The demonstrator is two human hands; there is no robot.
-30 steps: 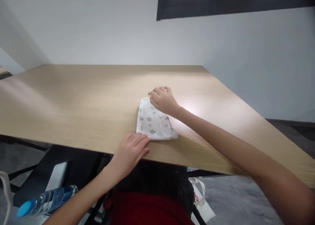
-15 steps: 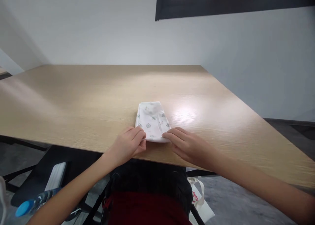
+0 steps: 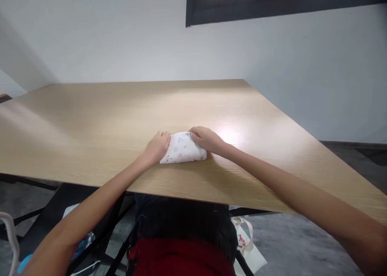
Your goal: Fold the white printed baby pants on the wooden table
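Observation:
A small white cloth with little coloured prints (image 3: 182, 152) lies folded into a short bundle on the wooden table (image 3: 90, 123), a little back from its near edge. My left hand (image 3: 157, 146) grips the cloth's left end with curled fingers. My right hand (image 3: 206, 139) holds the top right of the cloth, its fingers bent over the far fold. Both forearms reach in from below across the table's near edge.
A white wall stands behind the table, with a dark window frame (image 3: 272, 4) at the top right. Below the table edge are a white tote bag (image 3: 248, 247), a water bottle with a blue cap (image 3: 81, 245), and black table legs.
Both hands moved from the cloth's near edge forward over it, folding the near half onto the far half. The cloth is now about half as long.

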